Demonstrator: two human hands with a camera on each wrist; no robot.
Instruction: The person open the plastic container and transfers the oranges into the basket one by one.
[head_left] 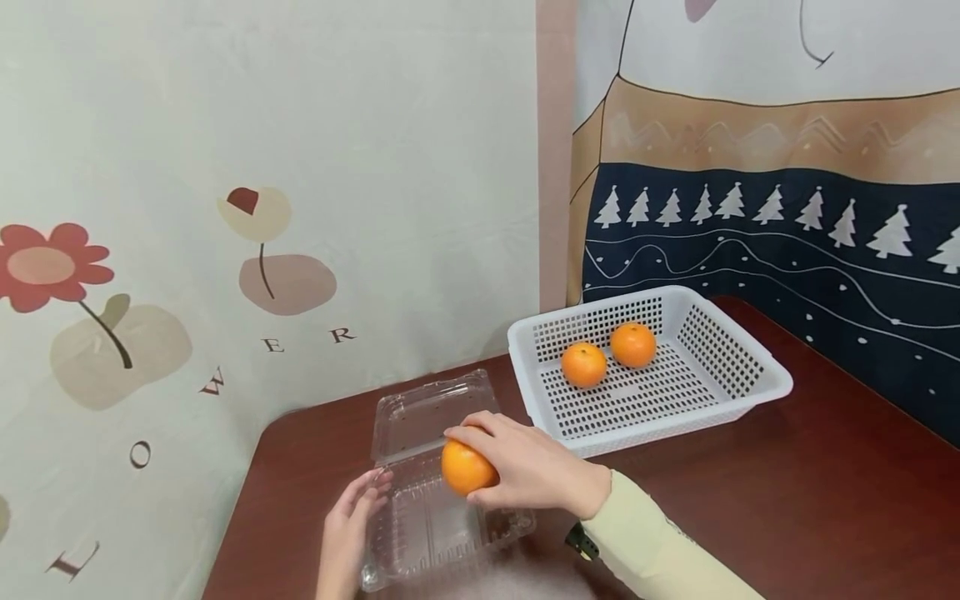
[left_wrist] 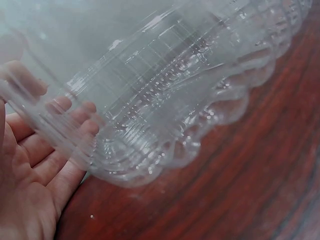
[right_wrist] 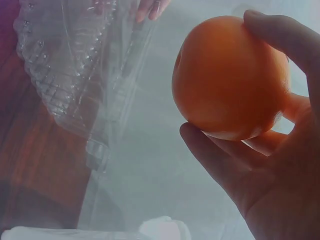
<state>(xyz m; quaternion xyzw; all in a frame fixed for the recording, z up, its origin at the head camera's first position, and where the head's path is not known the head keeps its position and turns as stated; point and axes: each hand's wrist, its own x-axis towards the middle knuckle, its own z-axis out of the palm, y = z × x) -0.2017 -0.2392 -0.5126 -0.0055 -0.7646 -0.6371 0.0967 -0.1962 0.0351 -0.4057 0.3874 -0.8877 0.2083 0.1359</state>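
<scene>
My right hand (head_left: 525, 462) grips an orange (head_left: 467, 467) between thumb and fingers, above a clear plastic clamshell container (head_left: 427, 533). The right wrist view shows this orange (right_wrist: 230, 77) close up, with the fingertips spread around it. The container's lid (head_left: 435, 412) lies open toward the wall. At the container's left side, my left hand (head_left: 352, 521) holds the edge near the hinge. Through the clear wall (left_wrist: 150, 100) in the left wrist view, the bent fingers of the left hand (left_wrist: 40, 165) show.
A white perforated basket (head_left: 757, 375) stands at the back right of the dark red table (head_left: 675, 492), with two oranges (head_left: 583, 365) inside. Printed curtains (head_left: 420, 208) hang behind the table and along its right side. A dark wristband (head_left: 582, 542) is at the right cuff.
</scene>
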